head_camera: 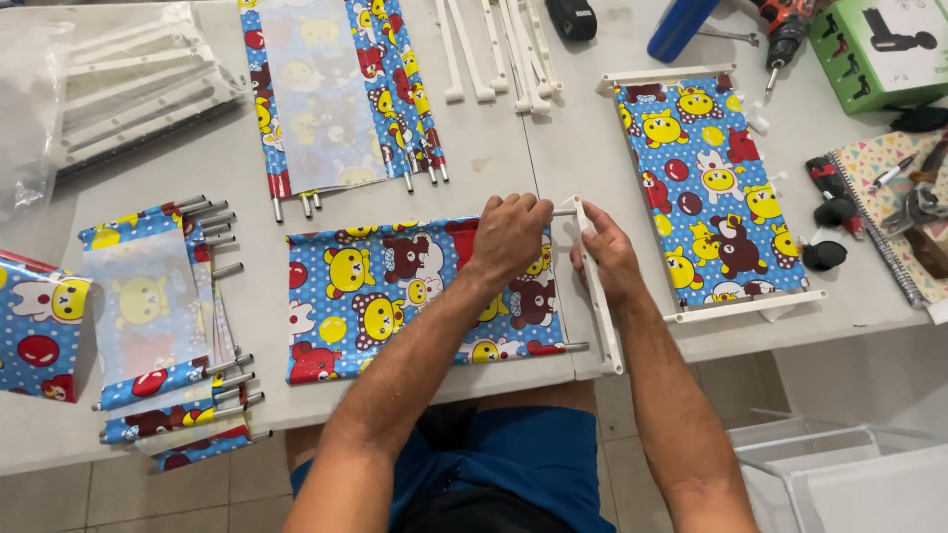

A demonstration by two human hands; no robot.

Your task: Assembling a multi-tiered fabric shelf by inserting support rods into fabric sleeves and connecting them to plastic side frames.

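Now left hand point(509, 235) presses cartoon fabric panel point(395, 296), gripping metal rod point(563, 211); right hand point(607, 255), at 3 o'clock, clasps white plastic bar point(600, 296).

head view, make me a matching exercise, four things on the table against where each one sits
Things:
1. green box
2. cordless drill
3. spiral notebook
4. stack of folded cartoon fabric panels

Places:
a. left side of the table, metal rods poking out
b. top right corner
c. right edge, with pens on it
d. top edge, just left of the green box

Pairs: 1-b, 2-d, 3-c, 4-a
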